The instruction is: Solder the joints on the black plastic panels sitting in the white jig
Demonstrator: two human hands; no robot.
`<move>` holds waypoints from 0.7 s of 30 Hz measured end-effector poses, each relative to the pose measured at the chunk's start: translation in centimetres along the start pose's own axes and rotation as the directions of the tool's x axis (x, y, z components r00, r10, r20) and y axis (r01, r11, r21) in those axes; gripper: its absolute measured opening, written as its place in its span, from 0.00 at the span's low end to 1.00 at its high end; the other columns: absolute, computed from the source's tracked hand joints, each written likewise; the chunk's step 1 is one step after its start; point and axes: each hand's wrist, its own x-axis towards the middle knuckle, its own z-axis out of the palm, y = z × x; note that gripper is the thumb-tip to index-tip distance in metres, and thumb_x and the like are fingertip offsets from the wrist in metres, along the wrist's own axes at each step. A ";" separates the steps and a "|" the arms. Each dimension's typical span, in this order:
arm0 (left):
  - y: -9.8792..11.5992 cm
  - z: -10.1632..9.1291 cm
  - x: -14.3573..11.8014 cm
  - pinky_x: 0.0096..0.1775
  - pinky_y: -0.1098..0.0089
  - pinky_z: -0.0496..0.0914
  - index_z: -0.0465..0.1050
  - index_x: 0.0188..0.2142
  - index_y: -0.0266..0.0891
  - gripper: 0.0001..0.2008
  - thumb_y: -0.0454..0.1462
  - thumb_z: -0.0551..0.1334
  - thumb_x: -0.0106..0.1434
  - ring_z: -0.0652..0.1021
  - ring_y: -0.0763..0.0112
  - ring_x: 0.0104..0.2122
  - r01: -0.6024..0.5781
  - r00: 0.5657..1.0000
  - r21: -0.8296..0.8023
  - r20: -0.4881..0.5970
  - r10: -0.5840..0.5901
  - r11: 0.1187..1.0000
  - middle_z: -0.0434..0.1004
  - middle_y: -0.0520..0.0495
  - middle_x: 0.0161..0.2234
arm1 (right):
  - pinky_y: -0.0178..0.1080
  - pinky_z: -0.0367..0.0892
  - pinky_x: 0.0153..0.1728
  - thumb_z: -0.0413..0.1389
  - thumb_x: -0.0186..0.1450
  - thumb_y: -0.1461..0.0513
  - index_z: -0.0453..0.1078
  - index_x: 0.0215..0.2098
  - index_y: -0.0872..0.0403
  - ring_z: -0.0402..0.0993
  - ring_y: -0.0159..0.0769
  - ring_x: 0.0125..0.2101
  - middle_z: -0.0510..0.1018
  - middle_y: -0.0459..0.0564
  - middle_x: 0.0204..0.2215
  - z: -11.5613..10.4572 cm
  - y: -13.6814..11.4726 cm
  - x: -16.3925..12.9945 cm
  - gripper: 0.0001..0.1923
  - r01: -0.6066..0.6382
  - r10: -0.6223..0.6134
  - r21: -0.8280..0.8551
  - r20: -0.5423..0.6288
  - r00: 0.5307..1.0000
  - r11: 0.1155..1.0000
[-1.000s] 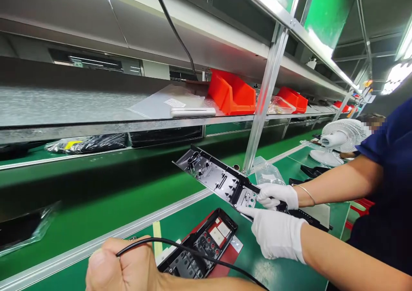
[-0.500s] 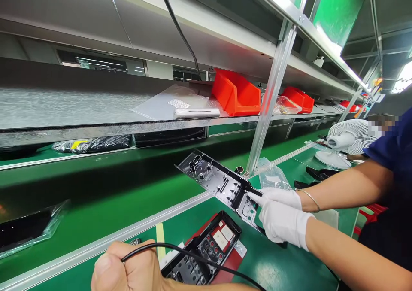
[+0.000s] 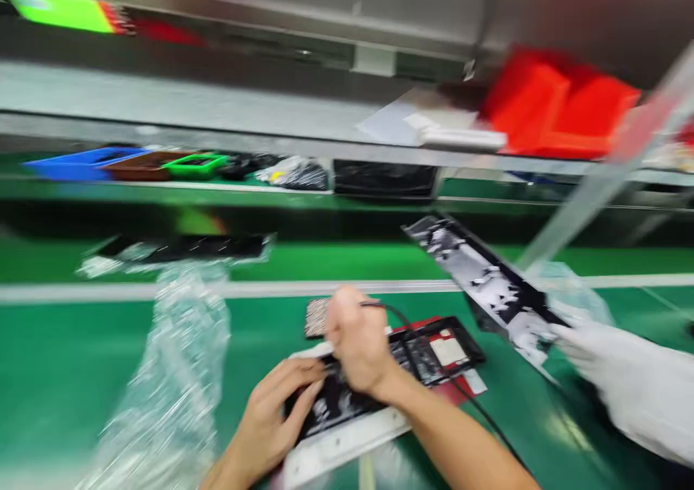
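Observation:
My left hand (image 3: 274, 410) grips the left end of a black plastic housing (image 3: 339, 403), thumb and fingers bent over its edge. Above the middle of this housing, my right hand (image 3: 361, 342) is closed in a fist. A black cable (image 3: 480, 407) comes out at the top of that fist and runs down to the right. Whatever corded tool sits inside the fist is hidden by fingers and blur. Under the housing's front edge lies a white bar-shaped fixture (image 3: 347, 443). A red sheet (image 3: 454, 394) shows beneath the right end.
At right, a co-worker's white-gloved hand (image 3: 629, 374) holds a long black panel (image 3: 488, 280). A small tray of tiny parts (image 3: 315, 318) stands behind my right hand. Clear plastic wrap (image 3: 173, 360) lies left. Red bins (image 3: 558, 107) sit on the shelf above.
The view has swung left and down. My left hand has come into view on the housing. My right fist with the cable now shows over the housing. The co-worker still holds the panel.

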 end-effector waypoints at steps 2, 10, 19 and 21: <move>1.8 -0.2 0.7 0.49 0.60 0.79 0.79 0.43 0.40 0.09 0.36 0.58 0.73 0.82 0.61 0.44 0.060 0.993 -0.021 0.104 -0.057 0.998 0.82 0.41 0.42 | 0.32 0.61 0.20 0.46 0.76 0.51 0.63 0.27 0.54 0.60 0.26 0.19 0.65 0.42 0.21 1.9 0.7 -0.3 0.23 -0.042 0.042 0.120 0.002 0.999 0.992; 4.5 0.8 3.3 0.48 0.61 0.72 0.76 0.44 0.39 0.07 0.32 0.59 0.72 0.80 0.64 0.44 0.138 0.984 -0.071 0.127 -0.128 0.988 0.80 0.43 0.42 | 0.31 0.50 0.16 0.50 0.75 0.52 0.58 0.23 0.53 0.54 0.25 0.16 0.59 0.40 0.17 1.3 -1.2 0.6 0.24 0.015 0.012 0.272 -0.096 0.995 0.962; 5.5 0.9 3.9 0.46 0.62 0.72 0.76 0.43 0.38 0.07 0.33 0.58 0.73 0.80 0.64 0.42 0.138 0.985 -0.064 0.118 -0.130 0.988 0.81 0.42 0.41 | 0.31 0.50 0.13 0.51 0.74 0.50 0.59 0.22 0.52 0.54 0.25 0.13 0.60 0.40 0.15 1.1 -2.0 0.7 0.25 -0.009 0.040 0.249 -0.118 0.992 0.968; 5.6 0.7 4.1 0.45 0.63 0.73 0.76 0.42 0.38 0.08 0.33 0.58 0.73 0.80 0.65 0.41 0.125 0.988 -0.046 0.097 -0.120 0.991 0.81 0.43 0.40 | 0.31 0.49 0.13 0.53 0.73 0.49 0.58 0.21 0.52 0.52 0.25 0.14 0.59 0.40 0.14 1.5 -2.2 1.0 0.25 0.005 0.026 0.258 -0.118 0.993 0.966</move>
